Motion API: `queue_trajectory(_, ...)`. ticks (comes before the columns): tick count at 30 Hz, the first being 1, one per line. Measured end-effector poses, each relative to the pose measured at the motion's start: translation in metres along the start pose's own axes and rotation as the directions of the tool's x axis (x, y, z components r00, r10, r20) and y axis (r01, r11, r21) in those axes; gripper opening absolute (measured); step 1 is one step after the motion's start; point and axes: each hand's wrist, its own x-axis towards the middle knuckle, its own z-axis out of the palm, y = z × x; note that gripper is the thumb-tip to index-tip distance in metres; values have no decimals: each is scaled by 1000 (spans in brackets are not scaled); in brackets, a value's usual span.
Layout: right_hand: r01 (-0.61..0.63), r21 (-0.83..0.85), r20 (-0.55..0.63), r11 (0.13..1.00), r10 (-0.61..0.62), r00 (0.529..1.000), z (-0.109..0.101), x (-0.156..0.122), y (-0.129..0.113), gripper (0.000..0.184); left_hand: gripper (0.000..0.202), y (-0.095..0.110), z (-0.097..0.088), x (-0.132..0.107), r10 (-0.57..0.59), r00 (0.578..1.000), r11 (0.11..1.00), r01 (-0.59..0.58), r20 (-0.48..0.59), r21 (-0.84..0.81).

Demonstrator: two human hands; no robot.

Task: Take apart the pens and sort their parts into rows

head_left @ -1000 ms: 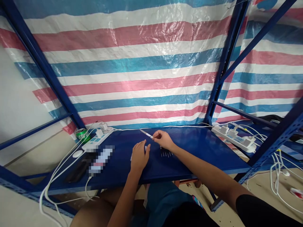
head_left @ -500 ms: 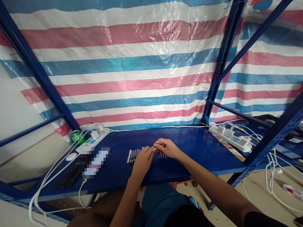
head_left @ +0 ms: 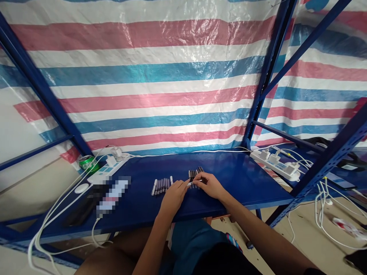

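L hand (head_left: 173, 198) & R hand (head_left: 208, 185) are working close together near the front edge of the blue steel worktop (head_left: 241, 172), w/ the L wrist crossing that edge & the R forearm angling in from the lower right. Open room is stretching away on the R side: bare blue runs from the hands toward the far corner, & the back edge w/ its white cable (head_left: 183, 152) is lying well behind them. To the L, after a short gap, a tidy row of pen-like sticks (head_left: 162, 186) is lying side by side, then a pixelated object (head_left: 113, 194), a white power strip (head_left: 107, 172) & a green can (head_left: 87, 162) near the back L corner.

Vs. the earlier frame, the hands are still meeting, but the dark group by the R hand (head_left: 195, 175) is now showing as a fuller fan of sticks, not just short tips.

L fingers (head_left: 182, 184) & R fingers (head_left: 199, 180) are closing on a small white-tipped stick (head_left: 189, 184) btwn the hands, just in front of that fan. It's sitting roughly level above the worktop, mostly hidden by the fingers.
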Motion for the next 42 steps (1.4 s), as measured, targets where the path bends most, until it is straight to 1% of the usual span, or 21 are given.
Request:
queue_trajectory(3, 16, 26, 21, 1000, -17, 1000, 2, -2, 1, 30, 39, -2, 2, 0, -6, 1000, 1000, 6, -13, 2)
queue_trajectory(5, 14, 0, 50, 1000, -14, 999, 4, -3, 1, 25, 39, -2, 3, -1, -1, 1000, 1000, 1, -11, -3)
queue_trajectory(7, 51, -37, 45, 998, -50, 998, 5, -3, 0, 22, 38, -2, 3, -1, 2, 1000, 1000, -2, -7, -8)
queue_trajectory(10, 77, -57, 25, 995, -75, 997, 6, -3, 0, 26, 38, -2, 3, -1, 1, 1000, 1000, -1, -11, -11)
queue_trajectory(13, 83, -83, 19, 993, -82, 996, 6, -4, 0, 17, 38, -1, 3, 0, -2, 1000, 1000, 2, -16, -16)
queue_trajectory(17, 108, -146, 20, 983, -106, 994, 6, -4, 2, 19, 38, 0, 2, 0, -11, 1000, 1000, 11, -16, -28)
queue_trajectory(19, 130, -156, 18, 979, -129, 992, 6, -4, 2, 14, 38, 0, 2, 0, -11, 1000, 999, 11, -7, -34)
queue_trajectory(21, 204, -181, -3, 962, -208, 978, 4, -3, 1, 11, 38, 1, 1, 0, -23, 1000, 999, 23, 9, -41)
queue_trajectory(24, 300, -240, -29, 923, -316, 948, 0, -3, -1, 17, 38, 2, 1, 0, -65, 997, 997, 67, 30, -50)
queue_trajectory(26, 317, -285, -24, 905, -337, 941, -4, -4, -2, 22, 39, 3, 0, -1, -89, 996, 995, 90, 31, -51)
queue_trajectory(29, 343, -368, 38, 864, -354, 934, -10, -4, 0, 36, 41, 4, -1, 0, -94, 996, 994, 94, 4, -53)
queue_trajectory(31, 370, -408, 73, 834, -375, 924, -13, -3, 3, 36, 42, 4, -2, 0, -83, 996, 995, 82, -14, -57)
queue_trajectory(33, 379, -425, 66, 822, -390, 919, -16, -1, 5, 30, 43, 4, -3, 1, -77, 997, 995, 75, -20, -61)
queue_trajectory(35, 361, -428, 28, 828, -388, 921, -19, 0, 8, 27, 43, 5, -5, 1, -100, 995, 993, 98, -27, -69)
queue_trajectory(36, 341, -423, 1, 839, -377, 926, -20, 1, 10, 26, 43, 5, -6, 1, -130, 991, 989, 126, -40, -81)
queue_trajectory(38, 266, -394, -88, 880, -324, 942, -22, 2, 14, 21, 43, 6, -9, 2, -225, 971, 966, 212, -77, -150)
queue_trajectory(40, 150, -331, -206, 932, -226, 952, -22, 2, 18, 20, 46, 6, -14, 5, -347, 932, 908, 306, -102, -287)
queue_trajectory(42, 50, -243, -284, 969, -121, 951, -20, 3, 21, 27, 51, 2, -20, 13, -462, 881, 824, 383, -105, -417)
